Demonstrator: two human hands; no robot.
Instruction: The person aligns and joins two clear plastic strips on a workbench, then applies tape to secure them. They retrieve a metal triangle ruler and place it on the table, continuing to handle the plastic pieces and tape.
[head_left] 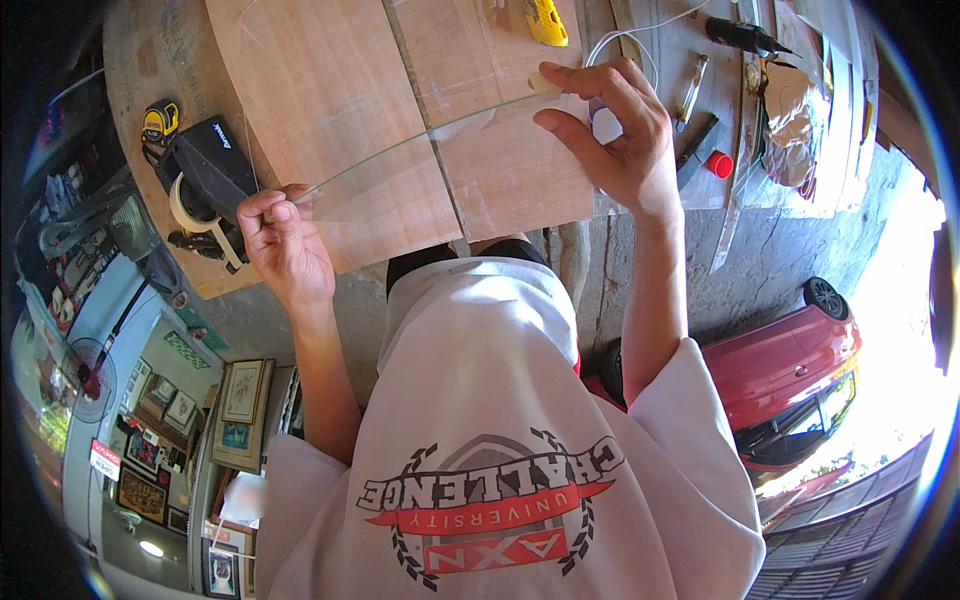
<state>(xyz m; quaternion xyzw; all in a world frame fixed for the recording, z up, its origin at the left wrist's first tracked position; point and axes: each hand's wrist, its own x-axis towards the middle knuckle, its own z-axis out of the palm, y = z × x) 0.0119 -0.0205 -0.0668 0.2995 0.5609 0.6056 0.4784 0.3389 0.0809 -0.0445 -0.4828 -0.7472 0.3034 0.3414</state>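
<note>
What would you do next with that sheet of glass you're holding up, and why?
Probably lower the glass sheet flat onto the wooden board. The left hand and right hand grip only its ends, and it hangs tilted above the board.

One clear glass pane (400,170) is held up over the counter (150,60), and two hands are on it: the left hand (285,245) at its near left corner, the right hand (615,130) at its far right edge. Two wooden boards (330,90) lie side by side on the counter. At far left sit one yellow tape measure (160,120), one black tape dispenser (205,175) and one roll of pale tape (185,210). At far right there are one yellow tool (546,22), one black marker-like tool (740,36) and one red cap (718,164). One red car (780,370) stands at near right.
</note>
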